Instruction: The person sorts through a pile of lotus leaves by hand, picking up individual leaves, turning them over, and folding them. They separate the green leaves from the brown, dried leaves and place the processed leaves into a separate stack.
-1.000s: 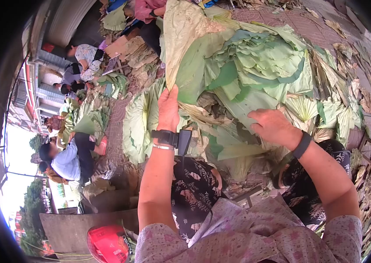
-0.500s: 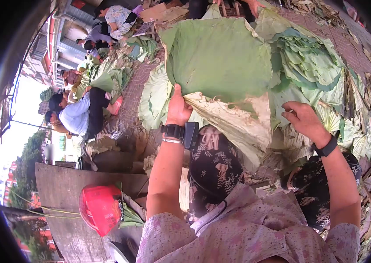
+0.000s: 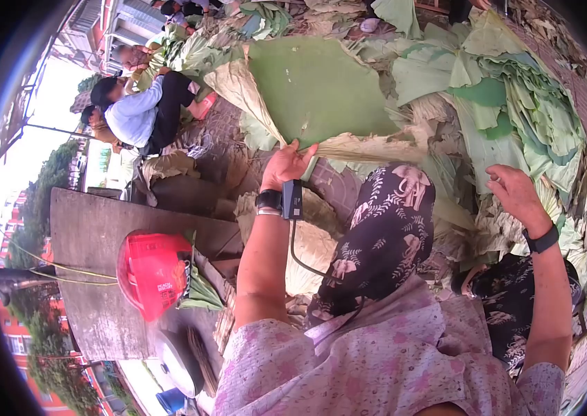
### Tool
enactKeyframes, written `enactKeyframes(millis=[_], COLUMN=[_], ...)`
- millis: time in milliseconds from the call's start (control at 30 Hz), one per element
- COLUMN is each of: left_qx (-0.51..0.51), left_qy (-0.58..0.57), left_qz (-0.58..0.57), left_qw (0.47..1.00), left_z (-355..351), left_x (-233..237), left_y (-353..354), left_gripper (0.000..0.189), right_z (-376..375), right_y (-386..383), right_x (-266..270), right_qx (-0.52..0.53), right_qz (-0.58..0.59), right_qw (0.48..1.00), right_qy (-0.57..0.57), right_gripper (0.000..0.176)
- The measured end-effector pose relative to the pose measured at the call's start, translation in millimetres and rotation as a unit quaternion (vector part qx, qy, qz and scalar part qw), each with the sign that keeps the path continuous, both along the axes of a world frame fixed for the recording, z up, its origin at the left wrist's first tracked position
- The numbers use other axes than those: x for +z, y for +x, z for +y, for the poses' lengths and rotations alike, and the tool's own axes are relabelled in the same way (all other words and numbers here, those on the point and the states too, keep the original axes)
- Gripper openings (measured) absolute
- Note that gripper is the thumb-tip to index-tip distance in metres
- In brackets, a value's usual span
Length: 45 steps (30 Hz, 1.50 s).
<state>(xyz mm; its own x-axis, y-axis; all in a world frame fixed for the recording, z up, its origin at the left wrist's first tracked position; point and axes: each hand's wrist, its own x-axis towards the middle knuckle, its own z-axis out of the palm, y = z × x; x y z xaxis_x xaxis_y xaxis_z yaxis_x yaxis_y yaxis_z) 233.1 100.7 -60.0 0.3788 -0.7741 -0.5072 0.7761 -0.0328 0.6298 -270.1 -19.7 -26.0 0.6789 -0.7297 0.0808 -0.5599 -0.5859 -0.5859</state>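
My left hand (image 3: 285,167) pinches the near edge of a large leaf, which looks like a lotus leaf (image 3: 321,90). Its flat middle is green, while its left and near edges are folded, dry and pale brown. My right hand (image 3: 517,197) is off the leaf, with nothing in it and its fingers loosely bent and apart. Beyond that hand lies a heap of stacked green leaves (image 3: 540,128), some overlapping and crumpled. My knee in patterned dark trousers (image 3: 394,222) is just below the held leaf.
A red plastic bag (image 3: 155,274) sits left, by a grey-brown board (image 3: 92,277). A person in a light blue top (image 3: 134,114) sits farther left among leaves. Dry leaf scraps (image 3: 300,270) lie around my legs. A round pale lid-like object (image 3: 179,360) is at lower left.
The leaf has shifted left in view, and its left edge now shows a dry fold. My right hand appears farther right and lower. The whole view has also shifted.
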Motion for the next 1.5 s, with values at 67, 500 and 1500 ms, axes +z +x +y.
enactKeyframes(millis=[67, 500, 1500], left_qx=[0.003, 0.104, -0.301], left_qy=[-0.021, 0.067, 0.544], left_qz=[0.011, -0.115, -0.594], left_qw=[1.000, 0.986, 0.510], left_z=[10, 109, 415], left_x=[-10, -9, -256], left_y=[20, 91, 15], left_gripper=[0.028, 0.034, 0.070], right_z=[-2, 1, -7], right_y=[5, 4, -5], right_x=[4, -10, -63], right_qx=[0.013, 0.025, 0.048], right_qz=[0.004, 0.059, 0.128], right_qw=[1.000, 0.997, 0.983], right_qy=[0.007, 0.033, 0.120], right_gripper=[0.025, 0.026, 0.029])
